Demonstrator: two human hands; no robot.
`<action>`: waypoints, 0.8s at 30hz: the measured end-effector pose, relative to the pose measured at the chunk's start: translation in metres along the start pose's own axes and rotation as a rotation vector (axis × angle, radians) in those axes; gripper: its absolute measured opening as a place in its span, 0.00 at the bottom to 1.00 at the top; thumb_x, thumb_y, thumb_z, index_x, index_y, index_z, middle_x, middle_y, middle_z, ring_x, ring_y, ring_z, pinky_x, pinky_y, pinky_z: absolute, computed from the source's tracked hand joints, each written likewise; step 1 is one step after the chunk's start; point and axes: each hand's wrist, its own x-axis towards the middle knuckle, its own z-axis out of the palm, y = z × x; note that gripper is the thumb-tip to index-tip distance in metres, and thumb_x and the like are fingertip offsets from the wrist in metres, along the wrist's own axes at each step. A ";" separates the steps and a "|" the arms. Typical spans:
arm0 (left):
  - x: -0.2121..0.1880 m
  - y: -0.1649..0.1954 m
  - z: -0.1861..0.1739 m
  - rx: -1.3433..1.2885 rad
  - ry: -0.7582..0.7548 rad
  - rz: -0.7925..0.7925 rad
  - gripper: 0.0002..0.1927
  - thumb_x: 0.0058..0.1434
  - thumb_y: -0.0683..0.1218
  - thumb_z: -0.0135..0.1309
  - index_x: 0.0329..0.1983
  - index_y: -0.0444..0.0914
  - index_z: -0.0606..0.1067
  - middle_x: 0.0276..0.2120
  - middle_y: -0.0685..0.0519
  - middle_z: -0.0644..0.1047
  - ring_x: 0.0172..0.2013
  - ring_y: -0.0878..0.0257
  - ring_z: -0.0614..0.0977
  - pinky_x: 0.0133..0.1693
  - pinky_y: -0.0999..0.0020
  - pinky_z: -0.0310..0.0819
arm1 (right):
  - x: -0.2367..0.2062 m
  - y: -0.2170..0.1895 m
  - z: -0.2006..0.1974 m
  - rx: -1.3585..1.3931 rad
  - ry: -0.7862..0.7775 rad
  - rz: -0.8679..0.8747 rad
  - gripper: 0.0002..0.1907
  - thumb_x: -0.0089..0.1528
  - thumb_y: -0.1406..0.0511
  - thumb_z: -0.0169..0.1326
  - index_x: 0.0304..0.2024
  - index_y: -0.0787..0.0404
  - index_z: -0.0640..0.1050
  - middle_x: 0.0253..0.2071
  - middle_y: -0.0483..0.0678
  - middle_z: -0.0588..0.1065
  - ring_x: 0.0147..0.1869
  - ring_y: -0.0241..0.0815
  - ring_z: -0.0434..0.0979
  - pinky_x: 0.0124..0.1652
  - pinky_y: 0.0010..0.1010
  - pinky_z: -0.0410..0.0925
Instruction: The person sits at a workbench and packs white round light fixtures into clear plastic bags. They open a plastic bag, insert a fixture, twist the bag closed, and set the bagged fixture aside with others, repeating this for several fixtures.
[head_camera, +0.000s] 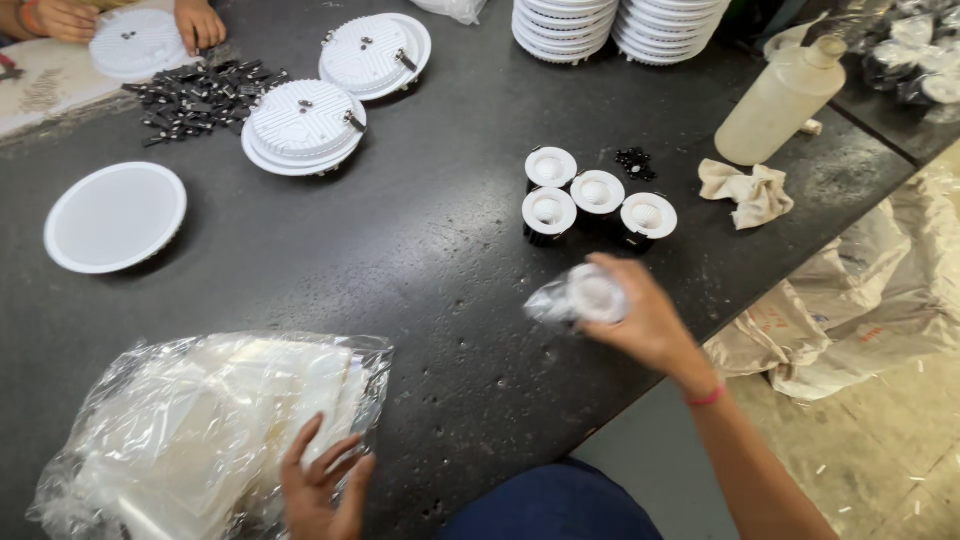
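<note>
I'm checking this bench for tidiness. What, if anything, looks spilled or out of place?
A heap of small black clips lies scattered loose on the dark table by the round white light fittings, and a crumpled rag lies beside the plastic bottle. Nothing looks broken.

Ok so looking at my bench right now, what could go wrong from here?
The small wrapped lamp in your right hand hangs near the table edge; a slip could drop it to the floor. Your left hand rests on a loose pile of plastic bags, which might slide. Swinging back could knock the four small lamps.
</note>
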 end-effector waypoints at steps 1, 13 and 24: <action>0.004 -0.011 -0.010 -0.013 0.014 -0.077 0.44 0.53 0.36 0.60 0.73 0.36 0.55 0.47 0.34 0.80 0.46 0.49 0.85 0.51 0.58 0.79 | -0.003 0.012 -0.014 -0.062 0.066 0.019 0.45 0.46 0.61 0.71 0.64 0.64 0.70 0.57 0.58 0.72 0.61 0.53 0.74 0.60 0.39 0.66; 0.119 -0.084 -0.062 0.479 0.075 0.002 0.36 0.58 0.34 0.58 0.69 0.30 0.59 0.48 0.35 0.77 0.47 0.52 0.83 0.49 0.61 0.81 | 0.005 0.160 -0.078 -0.280 0.666 0.419 0.43 0.51 0.61 0.71 0.67 0.61 0.70 0.59 0.60 0.70 0.64 0.58 0.71 0.62 0.43 0.67; 0.094 -0.059 -0.069 0.413 0.239 -0.014 0.30 0.62 0.34 0.57 0.67 0.29 0.62 0.55 0.38 0.75 0.48 0.54 0.82 0.49 0.64 0.79 | 0.007 0.143 -0.100 -0.332 0.631 0.215 0.47 0.57 0.61 0.71 0.72 0.69 0.63 0.71 0.66 0.61 0.75 0.63 0.60 0.70 0.46 0.58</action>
